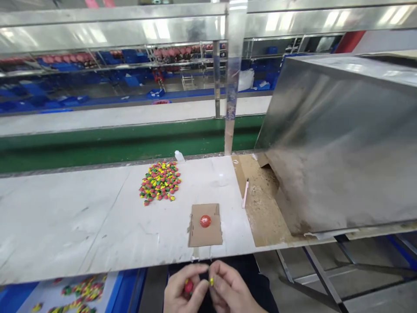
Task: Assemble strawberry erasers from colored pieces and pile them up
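Left hand: the left hand (182, 290) is curled closed around a red piece (188, 286), just below the bench's (65, 221) near edge.
Right hand: the right hand (231, 289) pinches a yellow piece (211, 281) at its fingertips, touching the left hand.
Lower left: a blue-rimmed tray (81, 291) holds multicoloured pieces (84, 289), below the bench.
Near edge: a cardboard square (205, 232) carries a glossy red ball (205, 221).
Mid-bench: a heap of small red, yellow and green pieces (159, 182).
Far edge: a plastic bottle (179, 155).
Right: a pink marker (245, 193) beside a stainless steel hood (339, 143).
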`<state>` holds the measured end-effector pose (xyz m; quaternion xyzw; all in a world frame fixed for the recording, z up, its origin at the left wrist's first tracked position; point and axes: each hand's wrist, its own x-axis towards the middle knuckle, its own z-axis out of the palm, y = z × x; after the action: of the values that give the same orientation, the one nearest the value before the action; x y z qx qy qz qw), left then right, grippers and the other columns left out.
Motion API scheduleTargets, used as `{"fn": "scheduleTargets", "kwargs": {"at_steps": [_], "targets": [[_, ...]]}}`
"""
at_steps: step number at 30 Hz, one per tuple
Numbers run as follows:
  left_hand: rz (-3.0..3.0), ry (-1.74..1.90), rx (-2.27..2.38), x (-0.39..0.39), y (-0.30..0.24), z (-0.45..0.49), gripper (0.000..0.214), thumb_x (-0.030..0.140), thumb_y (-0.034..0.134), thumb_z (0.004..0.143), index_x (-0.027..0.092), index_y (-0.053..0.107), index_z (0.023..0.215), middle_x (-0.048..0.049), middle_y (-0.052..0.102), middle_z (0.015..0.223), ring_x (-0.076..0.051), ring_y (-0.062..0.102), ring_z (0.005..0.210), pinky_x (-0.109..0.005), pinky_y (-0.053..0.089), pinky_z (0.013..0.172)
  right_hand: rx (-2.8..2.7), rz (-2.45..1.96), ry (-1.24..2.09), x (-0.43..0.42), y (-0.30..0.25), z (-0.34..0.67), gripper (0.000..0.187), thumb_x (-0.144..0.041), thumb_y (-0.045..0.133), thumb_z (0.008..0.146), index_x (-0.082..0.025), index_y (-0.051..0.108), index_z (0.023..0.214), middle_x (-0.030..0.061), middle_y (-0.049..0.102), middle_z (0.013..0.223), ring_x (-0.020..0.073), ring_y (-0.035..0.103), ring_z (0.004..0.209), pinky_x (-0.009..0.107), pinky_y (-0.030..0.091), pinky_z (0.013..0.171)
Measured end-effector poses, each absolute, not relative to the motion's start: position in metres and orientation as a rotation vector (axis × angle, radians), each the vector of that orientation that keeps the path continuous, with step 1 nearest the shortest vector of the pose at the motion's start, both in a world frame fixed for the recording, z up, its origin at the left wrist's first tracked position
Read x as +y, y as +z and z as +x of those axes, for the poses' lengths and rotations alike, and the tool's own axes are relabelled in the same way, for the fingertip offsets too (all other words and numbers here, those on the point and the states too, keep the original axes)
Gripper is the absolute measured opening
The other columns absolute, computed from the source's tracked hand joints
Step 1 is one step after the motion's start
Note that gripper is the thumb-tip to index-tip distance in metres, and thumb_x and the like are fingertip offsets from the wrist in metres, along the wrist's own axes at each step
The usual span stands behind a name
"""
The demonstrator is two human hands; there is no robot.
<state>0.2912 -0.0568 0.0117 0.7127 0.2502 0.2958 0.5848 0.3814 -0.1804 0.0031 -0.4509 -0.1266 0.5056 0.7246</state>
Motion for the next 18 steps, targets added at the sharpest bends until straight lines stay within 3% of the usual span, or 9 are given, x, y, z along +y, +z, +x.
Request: {"fn": "scheduleTargets", "kwargs": {"at_steps": [2, 6, 9, 11, 15, 18], "targets": [[1.595, 0.631, 0.678, -0.043, 0.017, 0.296, 0.031, 0.054, 0.074, 0.091, 0.026, 0.081, 0.103, 0.0004, 0.066, 0.067, -0.016, 0.056, 0.057, -0.026, 0.051, 0.056, -0.224, -1.082, 1.045, -0.186, 0.006, 0.399, 0.067, -0.087, 0.068, 0.079, -0.024, 0.045, 0.084, -0.0121, 0.03, 0.054, 0.0065, 0.02, 0.044, 0.021, 0.022, 0.043], [1.651, 0.41, 0.661, -0.011, 0.03, 0.305, 0.027, 0.041, 0.065, 0.098, 0.022, 0.072, 0.116, -0.0058, 0.076, 0.092, -0.022, 0.072, 0.085, -0.03, 0.058, 0.082, -0.171, -1.293, 0.85, -0.2, 0.005, 0.438, 0.056, -0.075, 0.07, 0.089, -0.022, 0.055, 0.091, -0.0077, 0.032, 0.066, 0.01, 0.023, 0.056, 0.023, 0.026, 0.052], [1.671, 0.364, 0.598, -0.002, 0.037, 0.312, 0.031, 0.03, 0.067, 0.096, 0.023, 0.067, 0.126, -0.0048, 0.081, 0.09, -0.02, 0.076, 0.078, -0.028, 0.06, 0.075, -0.183, -1.408, 0.812, -0.21, -0.002, 0.455, 0.05, -0.071, 0.069, 0.092, -0.022, 0.058, 0.091, -0.0059, 0.034, 0.068, 0.0116, 0.026, 0.058, 0.025, 0.027, 0.052], [1.668, 0.378, 0.608, 0.0, 0.04, 0.318, 0.03, 0.025, 0.074, 0.089, 0.023, 0.072, 0.118, -0.0059, 0.085, 0.089, -0.02, 0.079, 0.074, -0.027, 0.062, 0.068, -0.195, -1.464, 0.823, -0.215, -0.004, 0.46, 0.046, -0.067, 0.07, 0.094, -0.022, 0.06, 0.091, -0.0042, 0.038, 0.07, 0.0125, 0.031, 0.059, 0.025, 0.03, 0.053], [1.688, 0.412, 0.627, 0.008, 0.035, 0.33, 0.002, 0.023, 0.085, 0.077, 0.023, 0.085, 0.079, -0.0112, 0.088, 0.09, -0.028, 0.084, 0.081, -0.03, 0.066, 0.068, -0.508, -1.735, 0.667, -0.212, 0.005, 0.474, 0.036, -0.055, 0.055, 0.106, -0.022, 0.062, 0.093, 0.0014, 0.053, 0.079, 0.0167, 0.05, 0.069, 0.026, 0.042, 0.061], [1.675, 0.451, 0.67, 0.021, 0.023, 0.333, 0.003, 0.023, 0.087, 0.074, 0.026, 0.088, 0.075, -0.0119, 0.088, 0.088, -0.031, 0.085, 0.08, -0.03, 0.067, 0.062, -0.872, -1.916, 0.511, -0.196, 0.019, 0.492, 0.027, -0.04, 0.046, 0.111, -0.023, 0.06, 0.095, 0.0021, 0.057, 0.081, 0.0172, 0.058, 0.071, 0.026, 0.047, 0.065]]}}
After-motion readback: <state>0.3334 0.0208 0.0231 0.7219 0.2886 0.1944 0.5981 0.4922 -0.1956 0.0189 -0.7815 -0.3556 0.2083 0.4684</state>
